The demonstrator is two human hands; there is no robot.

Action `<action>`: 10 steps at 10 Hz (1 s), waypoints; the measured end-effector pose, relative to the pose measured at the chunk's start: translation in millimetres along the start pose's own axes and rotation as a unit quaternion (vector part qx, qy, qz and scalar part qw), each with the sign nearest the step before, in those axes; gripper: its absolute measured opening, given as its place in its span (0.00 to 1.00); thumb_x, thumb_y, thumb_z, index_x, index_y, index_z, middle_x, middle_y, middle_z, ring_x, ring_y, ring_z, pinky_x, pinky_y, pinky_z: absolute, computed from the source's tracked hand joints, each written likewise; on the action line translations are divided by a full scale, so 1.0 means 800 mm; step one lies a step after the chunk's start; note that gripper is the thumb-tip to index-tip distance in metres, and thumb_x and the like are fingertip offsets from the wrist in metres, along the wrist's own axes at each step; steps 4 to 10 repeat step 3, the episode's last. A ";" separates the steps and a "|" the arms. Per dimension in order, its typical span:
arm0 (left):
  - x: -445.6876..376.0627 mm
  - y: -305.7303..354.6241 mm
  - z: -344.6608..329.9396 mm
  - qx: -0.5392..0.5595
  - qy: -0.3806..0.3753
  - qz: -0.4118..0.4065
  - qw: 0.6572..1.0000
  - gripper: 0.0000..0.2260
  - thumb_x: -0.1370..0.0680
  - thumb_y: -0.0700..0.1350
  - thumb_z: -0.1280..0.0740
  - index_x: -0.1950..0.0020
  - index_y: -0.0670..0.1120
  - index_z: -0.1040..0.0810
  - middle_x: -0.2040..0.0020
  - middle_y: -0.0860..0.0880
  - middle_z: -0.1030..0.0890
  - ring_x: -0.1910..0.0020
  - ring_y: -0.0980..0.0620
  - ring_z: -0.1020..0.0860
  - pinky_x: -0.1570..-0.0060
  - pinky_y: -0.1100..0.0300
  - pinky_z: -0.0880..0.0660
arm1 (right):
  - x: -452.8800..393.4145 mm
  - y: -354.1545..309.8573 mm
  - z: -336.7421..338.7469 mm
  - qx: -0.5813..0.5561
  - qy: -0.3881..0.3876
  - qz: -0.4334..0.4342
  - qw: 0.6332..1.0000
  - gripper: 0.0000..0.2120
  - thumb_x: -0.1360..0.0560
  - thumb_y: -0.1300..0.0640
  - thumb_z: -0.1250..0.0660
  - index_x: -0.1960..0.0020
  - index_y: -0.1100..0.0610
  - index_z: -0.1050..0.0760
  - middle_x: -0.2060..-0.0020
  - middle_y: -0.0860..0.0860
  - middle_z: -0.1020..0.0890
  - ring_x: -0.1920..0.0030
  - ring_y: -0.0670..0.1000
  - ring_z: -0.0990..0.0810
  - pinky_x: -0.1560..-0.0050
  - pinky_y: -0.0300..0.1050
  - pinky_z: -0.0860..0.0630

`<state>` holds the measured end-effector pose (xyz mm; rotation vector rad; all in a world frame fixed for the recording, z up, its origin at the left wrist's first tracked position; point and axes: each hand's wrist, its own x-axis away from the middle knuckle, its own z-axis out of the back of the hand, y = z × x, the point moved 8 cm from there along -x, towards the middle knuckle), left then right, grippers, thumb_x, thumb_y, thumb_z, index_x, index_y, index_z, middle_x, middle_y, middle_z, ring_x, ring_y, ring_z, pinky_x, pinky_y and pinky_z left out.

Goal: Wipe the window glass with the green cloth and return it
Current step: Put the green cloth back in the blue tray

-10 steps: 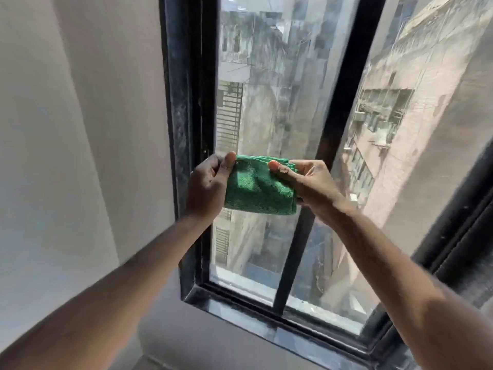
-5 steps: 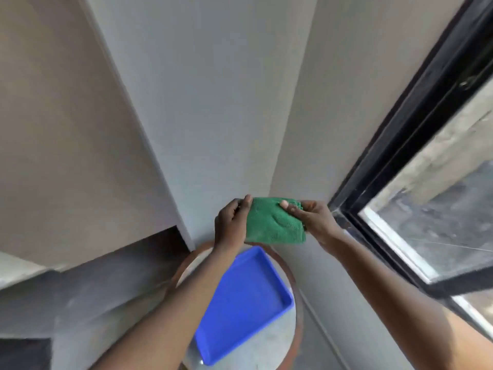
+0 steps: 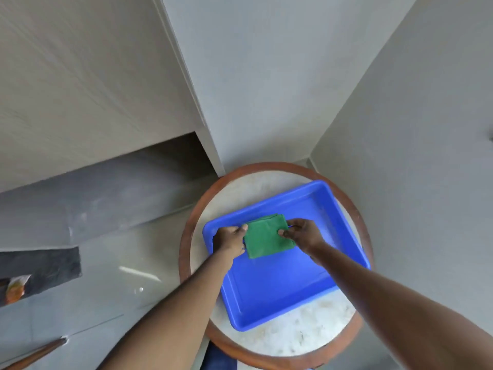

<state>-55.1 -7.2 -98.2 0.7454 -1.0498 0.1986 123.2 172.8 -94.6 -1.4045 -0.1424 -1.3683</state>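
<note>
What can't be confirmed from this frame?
- Head view: whether the green cloth rests on the blue tray floor; both hands grip its edges.
- Window: outside the frame.
- Orange object at left edge: cut off, unidentifiable.

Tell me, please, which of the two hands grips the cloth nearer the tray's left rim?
The left hand: it pinches the cloth at its left edge, right beside the tray's left rim, while the right hand pinches the opposite edge, over the tray's middle.
</note>
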 end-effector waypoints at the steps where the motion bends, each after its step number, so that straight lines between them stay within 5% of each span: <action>1: -0.048 -0.020 -0.015 -0.063 0.028 -0.006 0.998 0.18 0.14 0.51 0.25 0.37 0.35 0.11 0.49 0.38 0.11 0.51 0.39 0.12 0.36 0.42 0.12 | -0.028 0.029 -0.011 0.045 0.033 -0.005 0.998 0.18 0.24 0.64 0.17 0.37 0.66 0.15 0.49 0.64 0.12 0.48 0.55 0.18 0.45 0.52 0.20; 3: -0.044 -0.007 -0.029 -0.256 0.073 -0.083 0.960 0.17 0.13 0.57 0.29 0.50 0.44 0.14 0.43 0.40 0.09 0.38 0.36 0.12 0.43 0.48 0.17 | -0.036 0.038 -0.015 0.182 0.076 0.051 0.979 0.16 0.22 0.58 0.19 0.39 0.64 0.16 0.41 0.63 0.14 0.41 0.63 0.15 0.41 0.53 0.20; 10: -0.044 -0.007 -0.029 -0.256 0.073 -0.083 0.960 0.17 0.13 0.57 0.29 0.50 0.44 0.14 0.43 0.40 0.09 0.38 0.36 0.12 0.43 0.48 0.17 | -0.036 0.038 -0.015 0.182 0.076 0.051 0.979 0.16 0.22 0.58 0.19 0.39 0.64 0.16 0.41 0.63 0.14 0.41 0.63 0.15 0.41 0.53 0.20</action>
